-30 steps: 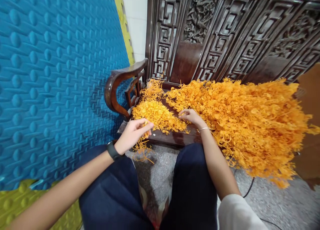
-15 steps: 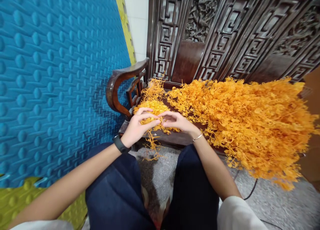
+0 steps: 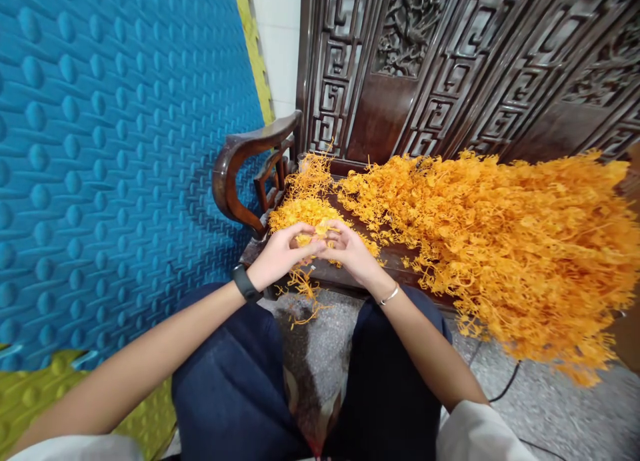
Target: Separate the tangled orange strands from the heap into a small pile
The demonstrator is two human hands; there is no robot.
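Observation:
My left hand (image 3: 285, 251), with a dark band at the wrist, meets my right hand (image 3: 353, 254), which wears a thin bracelet, over the front of a wooden bench. Between their fingertips is a small yellow-orange artificial flower piece (image 3: 321, 231); both hands have their fingers closed about it, and its details are partly covered. Orange stringy strands (image 3: 306, 294) hang just below my hands over the bench edge. Right behind the fingers lies a small heap of yellow-orange flower pieces (image 3: 300, 211) on the seat.
A large pile of orange artificial flowers (image 3: 530, 247) covers the bench seat (image 3: 395, 254) to the right. The curved armrest (image 3: 250, 144) stands at left, before a blue foam mat (image 3: 110, 147). A carved wooden backrest (image 3: 385, 114) rises behind. A black cable (image 3: 510, 381) lies on the floor.
My fingers have closed in around a yellow-orange flower piece that now shows between them. My right hand has turned and shifted slightly, and the view has moved a little.

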